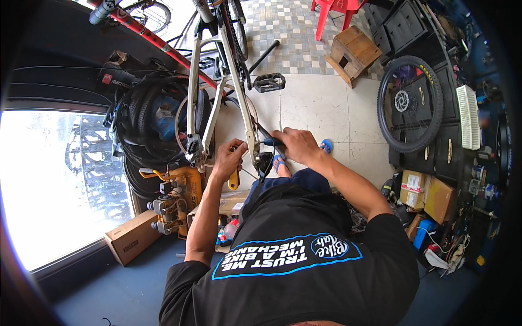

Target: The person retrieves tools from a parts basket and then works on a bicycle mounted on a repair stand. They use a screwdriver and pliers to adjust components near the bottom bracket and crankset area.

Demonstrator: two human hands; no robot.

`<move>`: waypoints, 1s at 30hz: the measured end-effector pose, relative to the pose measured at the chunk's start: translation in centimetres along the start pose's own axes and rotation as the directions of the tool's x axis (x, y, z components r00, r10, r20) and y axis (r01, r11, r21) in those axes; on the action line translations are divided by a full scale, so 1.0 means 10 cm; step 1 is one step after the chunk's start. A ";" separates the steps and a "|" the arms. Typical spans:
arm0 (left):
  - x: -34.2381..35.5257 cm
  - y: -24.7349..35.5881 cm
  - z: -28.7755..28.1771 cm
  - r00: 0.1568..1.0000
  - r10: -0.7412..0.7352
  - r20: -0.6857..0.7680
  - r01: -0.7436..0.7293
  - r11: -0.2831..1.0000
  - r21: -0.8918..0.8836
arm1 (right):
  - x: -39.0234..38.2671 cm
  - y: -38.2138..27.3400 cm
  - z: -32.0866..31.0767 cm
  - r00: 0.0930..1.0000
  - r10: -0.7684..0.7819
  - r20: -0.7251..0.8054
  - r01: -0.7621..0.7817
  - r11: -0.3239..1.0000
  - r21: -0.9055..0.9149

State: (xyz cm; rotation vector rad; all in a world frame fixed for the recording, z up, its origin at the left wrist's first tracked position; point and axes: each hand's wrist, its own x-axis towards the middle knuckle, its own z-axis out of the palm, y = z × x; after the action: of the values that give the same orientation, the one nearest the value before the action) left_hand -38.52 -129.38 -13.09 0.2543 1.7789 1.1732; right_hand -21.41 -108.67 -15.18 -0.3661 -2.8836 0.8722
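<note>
A cream bicycle frame [246, 100] stands in front of me, its rear end toward my body. At the frame's right rear tip hangs a black rear derailleur [264, 161]. My left hand [230, 161] is closed just left of that tip, with a yellow-handled tool [234, 180] sticking out below the fingers. On the other side, my right hand [298, 144] is closed around a short dark handle [270, 142] that points at the frame tip. Its working end is hidden. A black pedal [269, 82] sits farther forward on the right.
Stacked tires [142, 117] and a yellow compressor [182, 190] stand at the left, near a long cardboard box [130, 239]. On the right, a wheel [435, 111] leans against dark cabinets. A wooden stool [356, 50] and red plastic chair [338, 7] are ahead.
</note>
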 end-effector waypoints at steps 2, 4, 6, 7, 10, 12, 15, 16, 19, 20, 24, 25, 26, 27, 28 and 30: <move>0.00 0.00 0.00 1.000 0.000 -0.006 0.000 1.000 0.006 | -0.01 0.14 0.04 0.997 0.063 0.033 -0.070 0.947 0.313; 0.02 -0.02 0.01 1.000 -0.001 0.000 0.001 1.000 -0.003 | 0.00 0.20 0.03 0.981 0.173 0.090 -0.190 0.745 0.640; 0.04 -0.05 -0.01 1.000 -0.001 0.017 0.001 1.000 -0.030 | -0.01 0.21 0.02 0.933 0.298 0.204 -0.305 0.346 0.887; 0.04 -0.06 -0.02 1.000 -0.010 0.018 0.011 0.999 -0.031 | 0.00 0.05 -0.22 0.902 0.330 0.279 -0.373 0.269 0.888; 0.05 -0.06 -0.04 1.000 -0.019 0.023 0.019 1.000 -0.023 | 0.01 0.16 -0.13 0.932 0.171 0.319 -0.344 0.142 0.928; 0.05 -0.05 -0.04 1.000 -0.002 0.023 0.003 1.000 -0.006 | 0.02 0.25 -0.03 0.954 0.089 0.285 -0.298 0.246 0.922; 0.05 -0.05 -0.02 1.000 0.017 0.015 -0.016 1.000 -0.001 | 0.02 0.36 0.09 0.979 -0.045 0.198 -0.146 0.519 0.842; 0.04 -0.05 -0.02 1.000 0.012 0.011 -0.012 1.000 -0.001 | 0.03 0.38 0.09 0.962 -0.072 0.262 -0.204 0.448 0.871; 0.03 -0.04 -0.02 1.000 0.005 0.002 -0.005 1.000 -0.009 | 0.06 0.48 0.02 0.864 -0.151 0.480 -0.455 0.172 0.874; 0.03 -0.05 -0.02 1.000 0.006 0.003 -0.006 1.000 -0.014 | 0.05 0.49 0.00 0.859 -0.159 0.486 -0.465 0.152 0.872; 0.04 -0.06 -0.02 1.000 0.002 -0.002 -0.002 1.000 -0.016 | 0.13 0.37 -0.22 0.870 -0.128 0.476 -0.344 0.535 0.772; 0.05 -0.06 -0.02 1.000 0.006 0.005 -0.006 1.000 -0.015 | 0.18 0.34 -0.27 0.879 -0.129 0.459 -0.251 0.694 0.675; 0.05 -0.07 -0.03 1.000 0.010 0.012 -0.010 1.000 -0.014 | 0.22 0.31 -0.29 0.887 -0.133 0.443 -0.149 0.824 0.547; 0.05 -0.07 -0.04 1.000 0.014 0.017 -0.014 1.000 -0.015 | 0.25 0.27 -0.28 0.903 -0.153 0.401 -0.030 0.910 0.414; 0.05 -0.08 -0.04 1.000 0.012 0.017 -0.012 1.000 -0.008 | 0.27 0.17 -0.31 0.922 -0.098 0.374 0.004 0.970 0.244; 0.05 -0.07 -0.04 1.000 0.011 0.018 -0.011 1.000 0.006 | 0.24 -0.04 -0.37 0.958 -0.008 0.287 0.044 0.992 -0.119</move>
State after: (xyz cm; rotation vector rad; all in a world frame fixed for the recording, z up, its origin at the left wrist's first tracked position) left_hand -38.89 -129.69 -13.91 0.2777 1.7675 1.1693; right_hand -23.17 -106.39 -11.80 -0.2279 -3.2119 0.8027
